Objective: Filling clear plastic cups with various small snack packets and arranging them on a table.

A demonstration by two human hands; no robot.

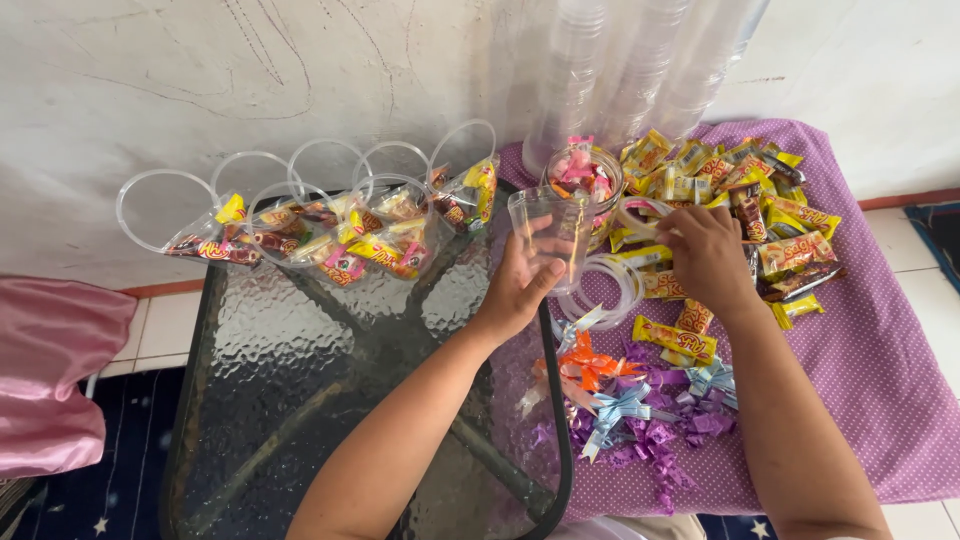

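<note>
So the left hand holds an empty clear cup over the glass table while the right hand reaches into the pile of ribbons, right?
Not quite. The head view shows the right hand on the pile of wrapped candy, not the ribbons, which lie nearer the person. The left hand does hold an empty clear cup over the glass table.

Cup stacks point(640, 70) cut off top, maybe blurred.

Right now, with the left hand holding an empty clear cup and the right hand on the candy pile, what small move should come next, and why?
Probably lift one wrapped candy and drop it into the clear cup. The left hand holds the cup upright and it looks empty, the right hand already rests on the candy pile, and the filled cups beside it hold similar sweets.
</note>
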